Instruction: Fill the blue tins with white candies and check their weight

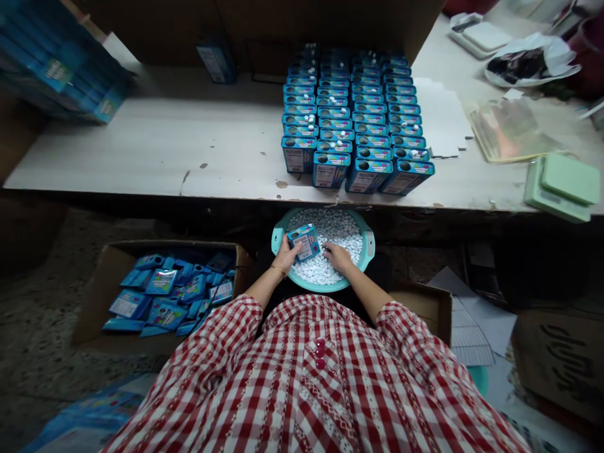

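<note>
My left hand grips a small blue candy box, tilted, with its printed side up. It hovers over the left part of a turquoise basin on my lap. The basin is full of small white candies. My right hand is over the candies just right of the box, fingers pinched together. A small dark spot shows at its fingertips, too small to name.
Rows of upright blue boxes stand on the white table, some with white candies on top. A carton at left holds more boxes. Stacked wrapped boxes stand back left. A green scale sits at the table's right edge.
</note>
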Demonstrator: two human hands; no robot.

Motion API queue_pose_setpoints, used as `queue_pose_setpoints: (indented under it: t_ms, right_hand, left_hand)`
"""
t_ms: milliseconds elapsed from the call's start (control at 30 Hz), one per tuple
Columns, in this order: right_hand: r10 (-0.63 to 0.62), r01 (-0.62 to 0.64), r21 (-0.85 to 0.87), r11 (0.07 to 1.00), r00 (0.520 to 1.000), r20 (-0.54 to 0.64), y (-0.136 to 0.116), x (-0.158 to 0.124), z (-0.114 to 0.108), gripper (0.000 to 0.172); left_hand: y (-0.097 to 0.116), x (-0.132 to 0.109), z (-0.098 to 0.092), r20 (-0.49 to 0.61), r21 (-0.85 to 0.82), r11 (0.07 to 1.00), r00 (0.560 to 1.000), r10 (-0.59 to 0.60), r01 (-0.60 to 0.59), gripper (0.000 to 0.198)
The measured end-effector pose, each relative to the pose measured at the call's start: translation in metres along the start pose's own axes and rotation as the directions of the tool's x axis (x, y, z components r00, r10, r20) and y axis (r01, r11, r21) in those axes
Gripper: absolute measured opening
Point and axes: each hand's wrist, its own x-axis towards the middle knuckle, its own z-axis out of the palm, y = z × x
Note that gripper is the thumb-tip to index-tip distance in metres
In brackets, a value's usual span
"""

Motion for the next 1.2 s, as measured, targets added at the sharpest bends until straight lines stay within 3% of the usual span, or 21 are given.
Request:
queue_pose_setpoints:
  t_ms: [100,200,367,467,600,733,933,1000,1100,1200]
  right_hand:
    - [0.01,-0.009,0.11,0.994,1.0,-0.011,0.017,-0.003,-0.007,0.033]
    - [0.002,0.001,0.166,0.986,1.0,-0.018,0.033,-0.013,-0.026,0.032]
    - [-0.085,0.104,0.24,0.965,0.992,-0.09,0.029,-0.039,-0.081,0.032]
    - [-0.167,0.177,0.133,0.975,0.982,-0.085,0.004,-0.052,-0.114,0.03]
    - [-0.143,0.145,-0.227,0.963,0.989,0.023,-0.034,-0.058,-0.142,0.03]
    - [-0.128,0.157,-0.451,0.879,0.987,0.093,-0.062,-0.058,-0.15,0.026]
    - [-0.155,0.196,-0.505,0.841,0.98,0.123,-0.085,-0.061,-0.155,0.029]
    - [-0.16,0.189,-0.5,0.845,0.982,0.101,-0.079,-0.065,-0.159,0.028]
    - [-0.11,0.124,-0.473,0.872,0.992,0.057,-0.047,-0.068,-0.157,0.027]
    - [0.028,0.008,-0.429,0.903,0.997,0.078,-0.006,-0.06,-0.13,0.029]
  left_hand:
    - [0.015,-0.01,-0.019,-0.008,0.169,0.968,0.981,0.192,-0.188,0.051]
    - [0.028,-0.017,-0.035,-0.023,0.381,0.876,0.944,0.329,-0.296,0.05]
    - [0.036,-0.019,-0.025,0.064,0.577,0.748,0.931,0.359,-0.328,0.044]
    - [0.036,-0.018,-0.009,0.123,0.625,0.697,0.925,0.359,-0.353,0.04]
    - [0.036,-0.017,0.003,0.195,0.638,0.655,0.908,0.372,-0.405,0.038]
    - [0.035,-0.017,0.004,0.251,0.622,0.636,0.886,0.39,-0.456,0.038]
    - [0.034,-0.015,0.001,0.269,0.591,0.644,0.872,0.41,-0.485,0.038]
    - [0.033,-0.015,0.0,0.259,0.565,0.67,0.874,0.41,-0.482,0.038]
    - [0.034,-0.015,-0.006,0.221,0.542,0.705,0.886,0.407,-0.459,0.039]
    - [0.037,-0.016,-0.015,0.159,0.548,0.717,0.895,0.416,-0.431,0.039]
